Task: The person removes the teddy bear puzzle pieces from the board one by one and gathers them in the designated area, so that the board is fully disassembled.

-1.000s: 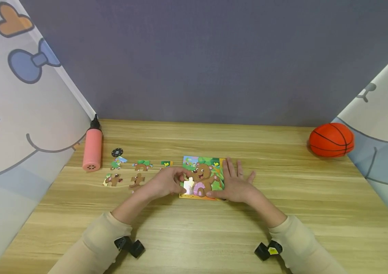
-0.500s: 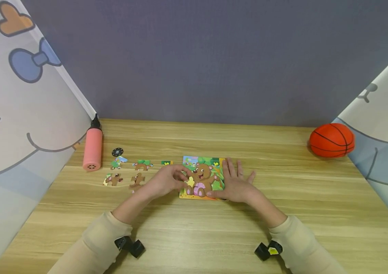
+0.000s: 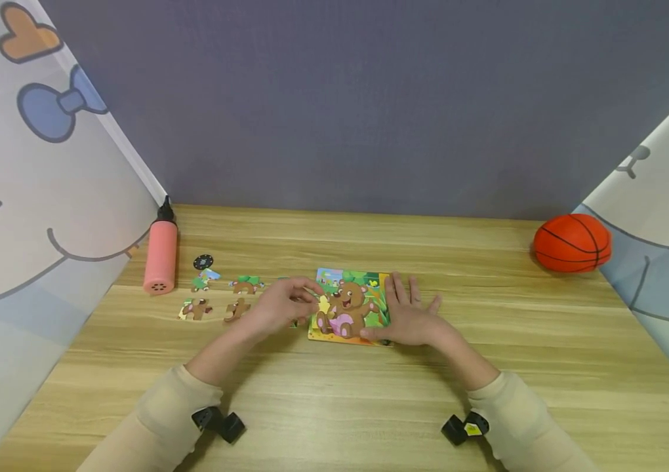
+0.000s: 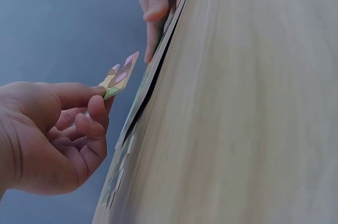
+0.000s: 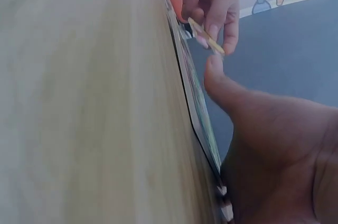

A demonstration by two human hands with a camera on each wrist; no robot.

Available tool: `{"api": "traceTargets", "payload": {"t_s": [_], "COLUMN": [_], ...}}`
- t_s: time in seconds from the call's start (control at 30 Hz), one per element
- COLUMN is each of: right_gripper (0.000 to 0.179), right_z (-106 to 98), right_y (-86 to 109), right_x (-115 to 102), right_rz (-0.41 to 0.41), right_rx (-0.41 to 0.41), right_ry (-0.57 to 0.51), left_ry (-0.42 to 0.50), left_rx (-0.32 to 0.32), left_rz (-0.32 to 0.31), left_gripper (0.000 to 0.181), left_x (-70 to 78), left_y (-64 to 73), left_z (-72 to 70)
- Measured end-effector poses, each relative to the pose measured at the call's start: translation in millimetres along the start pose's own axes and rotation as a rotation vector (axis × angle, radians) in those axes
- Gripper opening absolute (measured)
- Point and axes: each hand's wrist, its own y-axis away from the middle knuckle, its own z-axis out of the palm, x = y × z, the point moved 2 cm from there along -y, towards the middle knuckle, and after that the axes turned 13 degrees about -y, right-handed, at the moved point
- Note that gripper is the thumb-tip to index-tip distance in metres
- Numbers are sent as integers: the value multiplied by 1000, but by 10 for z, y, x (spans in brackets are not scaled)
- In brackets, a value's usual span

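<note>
My left hand (image 3: pixel 284 305) pinches a puzzle piece (image 4: pixel 120 76) with yellow, brown and pink print between thumb and fingers. In the left wrist view the piece is tilted and held above the table. From the head view it overlaps the left part of the bear puzzle board (image 3: pixel 349 295), which lies flat on the table. My right hand (image 3: pixel 411 318) rests along the board's right edge, fingers spread and thumb reaching over its lower right part. Loose puzzle pieces lie left of the board, among them a brown bear piece (image 3: pixel 195 309) and a green-topped one (image 3: pixel 246 284). Another is partly hidden behind my left hand.
At the table's left side lies a pink bottle-shaped pump (image 3: pixel 161 255) with a black nozzle. A black round disc (image 3: pixel 202 262) is beside it. A red toy basketball (image 3: pixel 572 243) sits at the back right. A grey wall (image 3: pixel 334 131) closes off the back.
My left hand has drawn slightly left with the puzzle piece, whose tilt has changed and whose bright glare is gone. The right hand has stayed nearly still on the board's edge.
</note>
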Motion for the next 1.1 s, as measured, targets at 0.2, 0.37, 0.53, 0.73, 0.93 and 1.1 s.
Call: {"api": "traceTargets", "payload": {"t_s": [0.2,0.37,0.53,0.73,0.93,1.1], "right_gripper": [135,135,135,135,136,137], "right_z": [-35,-33,-42,-38,-34,-28], "right_y": [11,15,22,18,25,35], "right_x": [7,-10,-29,-17,-14,-10], "right_rz": [-14,-9,-13,-7,-1,5], "right_rx": [-26,-13,-5,-3,-2,1], "right_ry": [-29,-25,-17,-6,-9,-14], "left_ry": [3,40,55,-6,23,21], "left_rx": [10,22,37,48,51,75], "left_rz": [-4,-27,-35,-15,-55,-76], "left_gripper": [26,27,29,28,27,28], "left_x": [-43,-96,-187,-299,-443,-548], "left_y": [56,132,230,356,482,572], "left_z": [-102,-198,-318,-472,-575,-661]}}
